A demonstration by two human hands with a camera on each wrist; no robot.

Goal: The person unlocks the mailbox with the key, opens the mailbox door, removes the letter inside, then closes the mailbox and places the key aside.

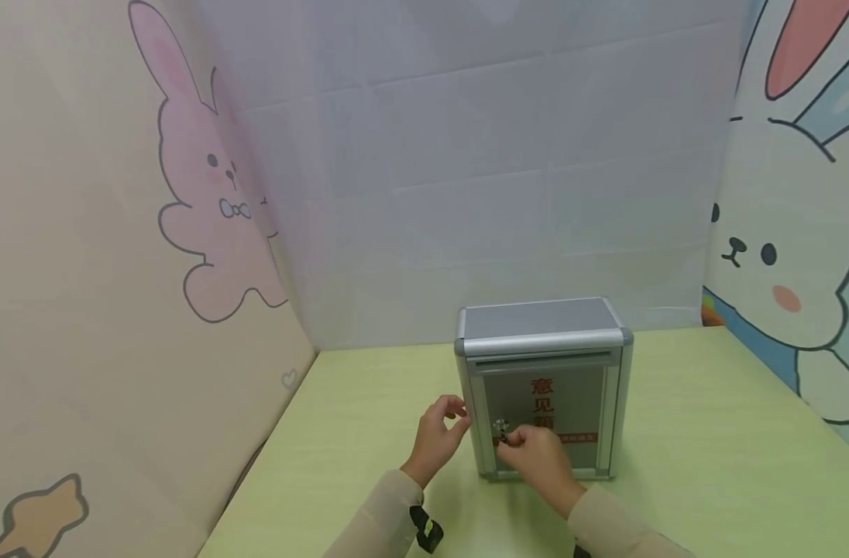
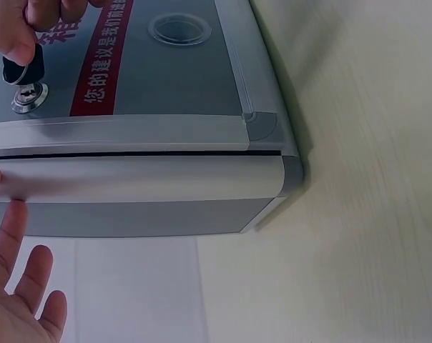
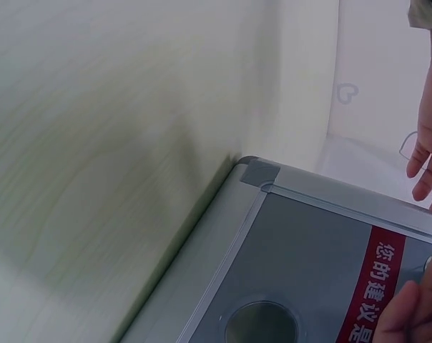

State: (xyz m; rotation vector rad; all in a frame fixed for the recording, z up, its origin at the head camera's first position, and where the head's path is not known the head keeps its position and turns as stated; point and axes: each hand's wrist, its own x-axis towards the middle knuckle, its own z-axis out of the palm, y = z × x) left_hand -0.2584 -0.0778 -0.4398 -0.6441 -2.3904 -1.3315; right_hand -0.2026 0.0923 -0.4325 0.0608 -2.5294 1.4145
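Note:
A grey metal suggestion box [image 1: 543, 319] with silver edges stands upright on the table. My right hand [image 1: 539, 457] pinches the black head of a key [image 2: 24, 68], which sits in the round chrome lock [image 2: 30, 98] on the left part of the front panel. My left hand [image 1: 437, 435] is at the left side of the box, its thumb and fingertips right at the silver frame [image 2: 144, 179]. In the right wrist view, my right hand's fingers [image 3: 398, 314] cover most of the lock.
The pale yellow-green table [image 1: 376, 395] extends to both sides of the box. A white sheet [image 1: 466, 194] hangs behind it, and cartoon rabbit panels [image 1: 215, 194] stand at the sides. A round clear window [image 2: 179, 29] lies low on the front panel.

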